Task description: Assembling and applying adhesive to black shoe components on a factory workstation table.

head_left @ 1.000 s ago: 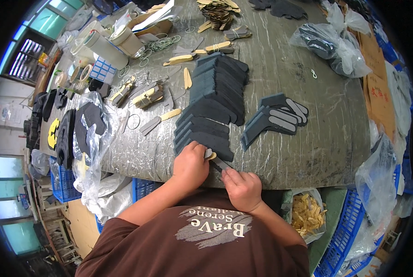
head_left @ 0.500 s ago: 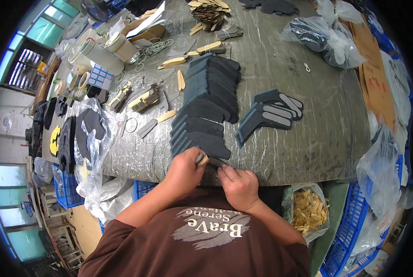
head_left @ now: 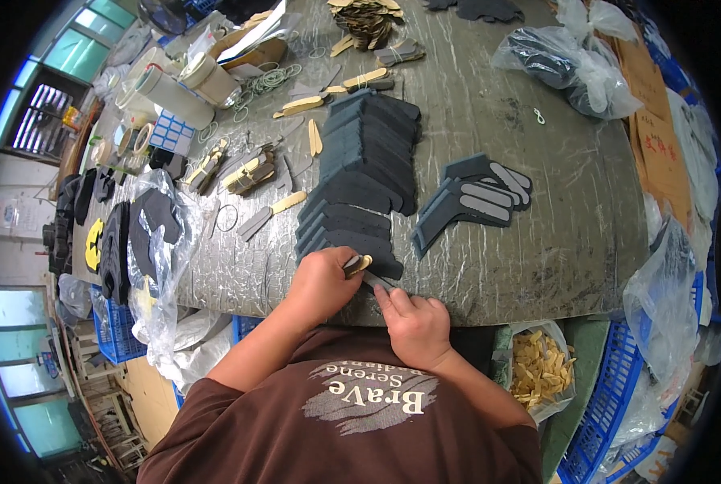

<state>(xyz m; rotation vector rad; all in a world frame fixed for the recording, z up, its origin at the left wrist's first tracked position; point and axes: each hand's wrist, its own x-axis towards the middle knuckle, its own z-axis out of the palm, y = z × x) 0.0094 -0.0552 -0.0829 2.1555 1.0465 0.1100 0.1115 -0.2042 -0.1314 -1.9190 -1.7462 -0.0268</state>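
At the near edge of the table, my left hand (head_left: 318,284) is closed around a small stack of tan and grey strips (head_left: 356,264), whose ends stick out beside the thumb. Just right of it, my right hand (head_left: 418,324) pinches the end of a narrow grey strip (head_left: 377,281) that reaches toward the left hand. Whether this strip is apart from the stack I cannot tell. Beyond my hands runs an overlapping row of dark, bent fabric-like pieces (head_left: 366,153); my left hand covers part of its near end. To the right lie similar dark pieces with rounded grey strips (head_left: 486,200) on top.
Rubber-banded strip bundles (head_left: 252,171) and a loose grey strip with tan backing (head_left: 272,213) lie left of the row. Cups (head_left: 171,97) stand at the far left. Plastic-bagged dark pieces (head_left: 542,60) are far right. A bag of tan scraps (head_left: 542,367) sits below the edge.
My left hand has risen slightly with the stack. The grey strip between my hands now shows its flat face more plainly. My right hand has barely moved.
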